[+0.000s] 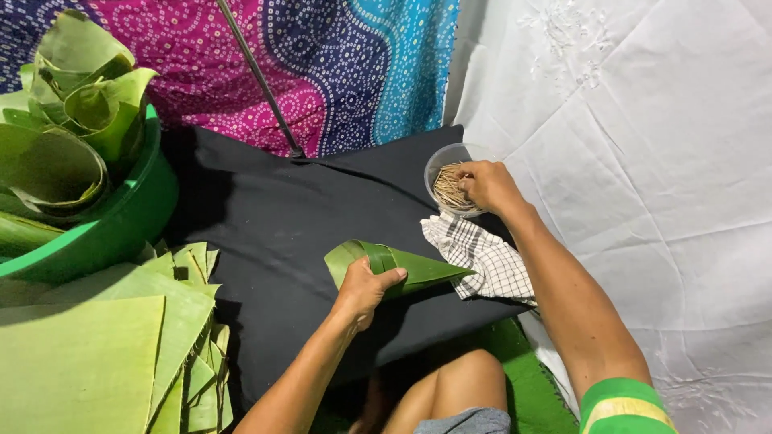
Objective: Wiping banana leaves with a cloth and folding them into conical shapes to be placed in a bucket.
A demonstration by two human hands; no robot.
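Note:
My left hand grips a green leaf rolled into a cone, its tip pointing right, over a black cloth. My right hand reaches into a clear plastic cup filled with thin wooden picks, fingers pinched among them. A black-and-white checked cloth lies between the cup and the cone.
A green basin at the left holds several rolled leaves. Flat cut leaf sheets are stacked at the lower left. A patterned fabric and a thin metal rod are behind; white cloth covers the right.

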